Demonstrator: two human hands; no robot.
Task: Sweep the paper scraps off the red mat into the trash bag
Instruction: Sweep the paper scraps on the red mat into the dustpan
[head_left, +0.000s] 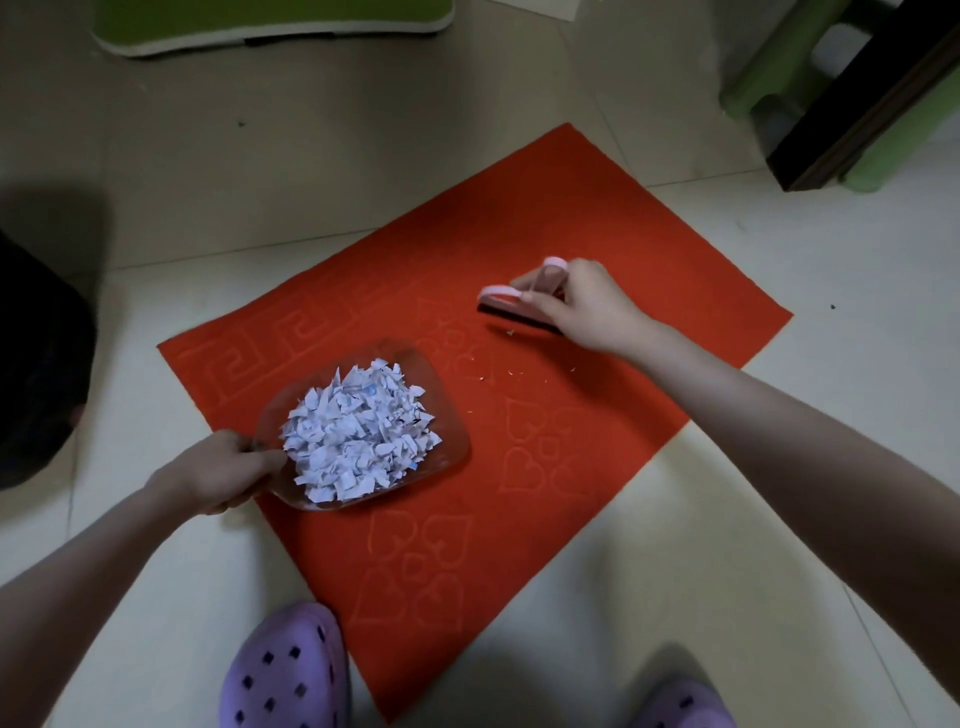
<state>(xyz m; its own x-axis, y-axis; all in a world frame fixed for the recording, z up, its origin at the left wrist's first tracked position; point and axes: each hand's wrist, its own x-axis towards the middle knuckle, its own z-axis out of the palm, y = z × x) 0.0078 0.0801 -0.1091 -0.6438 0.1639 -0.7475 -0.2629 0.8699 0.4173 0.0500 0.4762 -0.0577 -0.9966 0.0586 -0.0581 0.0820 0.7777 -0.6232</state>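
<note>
A red mat (597, 223) with embossed hearts lies on the tiled floor. My left hand (218, 470) grips the handle of a clear dustpan (441, 379) over the mat's left part; a heap of white paper scraps (358, 434) fills it. My right hand (576, 304) holds a small pink brush (506, 299) with dark bristles down on the mat's middle. A few tiny scraps (511, 371) lie on the mat between brush and dustpan. At the left edge sits a dark shape that may be the black trash bag (36, 358).
Two purple clogs (285, 670) stand at the mat's near corner. A green stool (769, 67) and a dark table leg (862, 98) are at the far right. A green and white board (270, 21) lies at the top left.
</note>
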